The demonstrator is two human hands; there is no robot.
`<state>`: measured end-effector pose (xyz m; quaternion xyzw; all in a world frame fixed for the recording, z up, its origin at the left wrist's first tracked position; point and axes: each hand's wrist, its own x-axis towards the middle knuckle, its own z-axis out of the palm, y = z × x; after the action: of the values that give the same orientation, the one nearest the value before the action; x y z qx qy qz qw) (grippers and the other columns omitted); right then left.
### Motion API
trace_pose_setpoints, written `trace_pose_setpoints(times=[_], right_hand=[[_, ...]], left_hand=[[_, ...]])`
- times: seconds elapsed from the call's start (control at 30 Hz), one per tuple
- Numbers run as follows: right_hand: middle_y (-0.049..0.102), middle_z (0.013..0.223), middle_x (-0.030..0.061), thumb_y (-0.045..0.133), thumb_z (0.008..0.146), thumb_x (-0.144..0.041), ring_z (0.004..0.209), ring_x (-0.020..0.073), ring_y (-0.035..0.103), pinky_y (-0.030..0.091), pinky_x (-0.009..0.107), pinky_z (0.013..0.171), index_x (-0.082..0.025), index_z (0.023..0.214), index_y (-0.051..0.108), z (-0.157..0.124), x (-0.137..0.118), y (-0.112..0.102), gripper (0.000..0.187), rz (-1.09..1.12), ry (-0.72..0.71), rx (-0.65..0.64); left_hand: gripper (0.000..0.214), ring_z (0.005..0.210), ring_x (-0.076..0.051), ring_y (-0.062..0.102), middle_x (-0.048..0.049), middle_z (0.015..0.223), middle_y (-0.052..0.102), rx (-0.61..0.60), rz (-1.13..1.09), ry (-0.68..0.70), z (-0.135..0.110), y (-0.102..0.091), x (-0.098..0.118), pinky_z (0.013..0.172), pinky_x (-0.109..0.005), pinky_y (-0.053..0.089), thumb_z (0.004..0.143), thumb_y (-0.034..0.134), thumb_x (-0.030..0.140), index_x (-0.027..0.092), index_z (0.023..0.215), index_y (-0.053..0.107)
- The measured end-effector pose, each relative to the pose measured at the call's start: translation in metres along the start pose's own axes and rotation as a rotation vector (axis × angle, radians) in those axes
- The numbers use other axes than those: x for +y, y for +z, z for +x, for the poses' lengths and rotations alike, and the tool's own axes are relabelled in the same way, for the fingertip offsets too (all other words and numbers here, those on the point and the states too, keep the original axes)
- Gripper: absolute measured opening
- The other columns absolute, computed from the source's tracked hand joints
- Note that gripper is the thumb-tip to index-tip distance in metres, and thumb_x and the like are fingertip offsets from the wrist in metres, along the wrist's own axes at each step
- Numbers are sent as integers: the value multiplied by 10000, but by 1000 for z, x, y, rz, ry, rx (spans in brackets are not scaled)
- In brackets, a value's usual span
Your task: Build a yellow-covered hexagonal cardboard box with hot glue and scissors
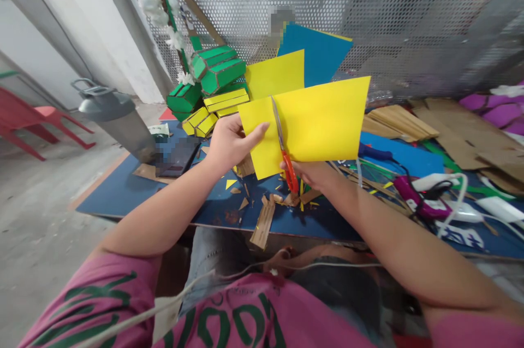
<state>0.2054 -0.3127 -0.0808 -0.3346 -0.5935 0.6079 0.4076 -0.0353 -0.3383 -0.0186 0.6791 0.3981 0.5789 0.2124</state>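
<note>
My left hand [235, 140] pinches the left end of a yellow sheet [323, 118], thumb on the near face and fingers behind. In my right hand [305, 172] is a pair of scissors [285, 154] with orange-red handles. Their blades lie across the sheet and point up at its top edge, left of its middle. Part of my right hand is hidden by the sheet and the handles. Behind the sheet stand another yellow sheet [276, 75] and a blue sheet [319, 53]. Yellow scraps [231, 184] and cardboard bits lie on the blue table [221, 214] below.
Green box shapes [223, 69] and yellow ones [200, 121] sit behind my left hand. A grey shaker bottle [118, 124] leans at the left by a dark phone-like object [180, 157]. Cardboard pieces [442, 124], a purple tool [426, 203] and white cables crowd the right side.
</note>
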Motion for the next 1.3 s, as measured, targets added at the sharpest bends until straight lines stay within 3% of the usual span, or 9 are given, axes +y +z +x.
trace_pose_setpoints(times=[0.13, 0.27, 0.4, 0.53, 0.7, 0.83, 0.97, 1.1, 1.3], right_hand=[[850, 1119, 59, 1084, 671, -487, 1056, 308, 781, 695, 450, 935, -318, 1159, 843, 0, 3, -3, 570, 11, -21, -20], [854, 1049, 46, 1090, 653, -465, 985, 282, 779, 694, 421, 877, -304, 1059, 862, -1, 4, -5, 493, 16, -12, -9], [855, 988, 45, 1072, 668, -493, 898, 243, 777, 679, 382, 861, -273, 1003, 881, -2, 0, -5, 445, 52, 60, 13], [827, 948, 33, 1093, 604, -505, 796, 183, 736, 631, 314, 757, -230, 991, 868, 2, -9, -12, 525, 131, 135, 2], [711, 865, -11, 1040, 663, -697, 775, 130, 665, 595, 263, 692, -241, 1060, 803, 11, -22, -27, 650, 409, 154, -23], [593, 779, -26, 839, 786, -912, 684, 124, 558, 535, 274, 619, -239, 1012, 723, 15, -22, -30, 719, 370, 116, 27], [570, 780, -10, 773, 783, -975, 692, 146, 534, 523, 298, 629, -255, 973, 668, 12, -23, -27, 752, 376, 88, 69], [612, 805, 1, 891, 747, -855, 703, 162, 545, 532, 322, 651, -260, 962, 674, 12, -29, -28, 668, 404, 140, 33], [643, 792, -32, 1068, 635, -654, 657, 127, 529, 488, 318, 625, -256, 926, 678, 16, -23, -33, 629, 178, 140, 77]], left_hand=[[386, 913, -232, 816, -72, 1054, 888, 0, 8, -7, 0, 0, 1, 744, -314, 665, 977, 826, 617, 235, 1013, 863], [369, 898, -224, 817, -69, 1048, 889, -1, -7, -1, 0, 0, 2, 738, -307, 657, 980, 827, 596, 231, 1006, 868], [355, 888, -216, 818, -68, 1065, 894, -22, -54, 1, 0, 2, 3, 740, -307, 657, 971, 842, 580, 233, 1038, 879], [475, 895, -231, 832, -75, 1068, 891, -8, -133, -53, 4, 0, 0, 740, -318, 677, 940, 847, 682, 222, 1056, 862], [541, 951, -256, 854, -83, 1088, 887, 32, -275, -149, 14, -3, -13, 786, -336, 700, 873, 896, 714, 235, 1115, 825], [476, 891, -243, 848, -76, 1049, 884, 38, -313, -223, 19, -4, -28, 721, -308, 680, 867, 889, 626, 224, 1107, 800], [354, 808, -227, 832, -42, 979, 861, 86, -366, -320, 21, -3, -38, 628, -286, 642, 862, 826, 506, 230, 1072, 757], [350, 914, -255, 848, -47, 1064, 859, 116, -457, -409, 25, -4, -40, 692, -322, 686, 810, 793, 428, 230, 1091, 728], [413, 1047, -261, 852, -94, 1223, 856, 122, -467, -416, 28, -5, -38, 785, -346, 721, 814, 779, 428, 217, 1165, 720]])
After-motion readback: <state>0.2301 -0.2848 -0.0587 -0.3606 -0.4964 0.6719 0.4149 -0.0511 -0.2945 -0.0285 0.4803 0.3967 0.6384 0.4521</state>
